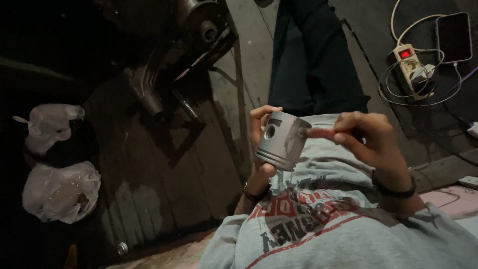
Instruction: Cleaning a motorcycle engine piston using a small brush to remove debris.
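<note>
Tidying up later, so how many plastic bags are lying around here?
2. One bag lies at far left on the dark floor; the other bag lies just below it. The darkness may hide more.

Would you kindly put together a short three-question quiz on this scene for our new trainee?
1. True or false: the grey metal cylindrical piston rests on the dark wooden floor.
2. Which hand pinches the small reddish piece against the piston? A) left hand B) right hand
3. Fill in: the white power strip with a glowing red switch lies next to a dark ____.

Key:
1. False; the left hand's grip holds it up above the person's grey printed shirt.
2. B.
3. Phone.
</note>
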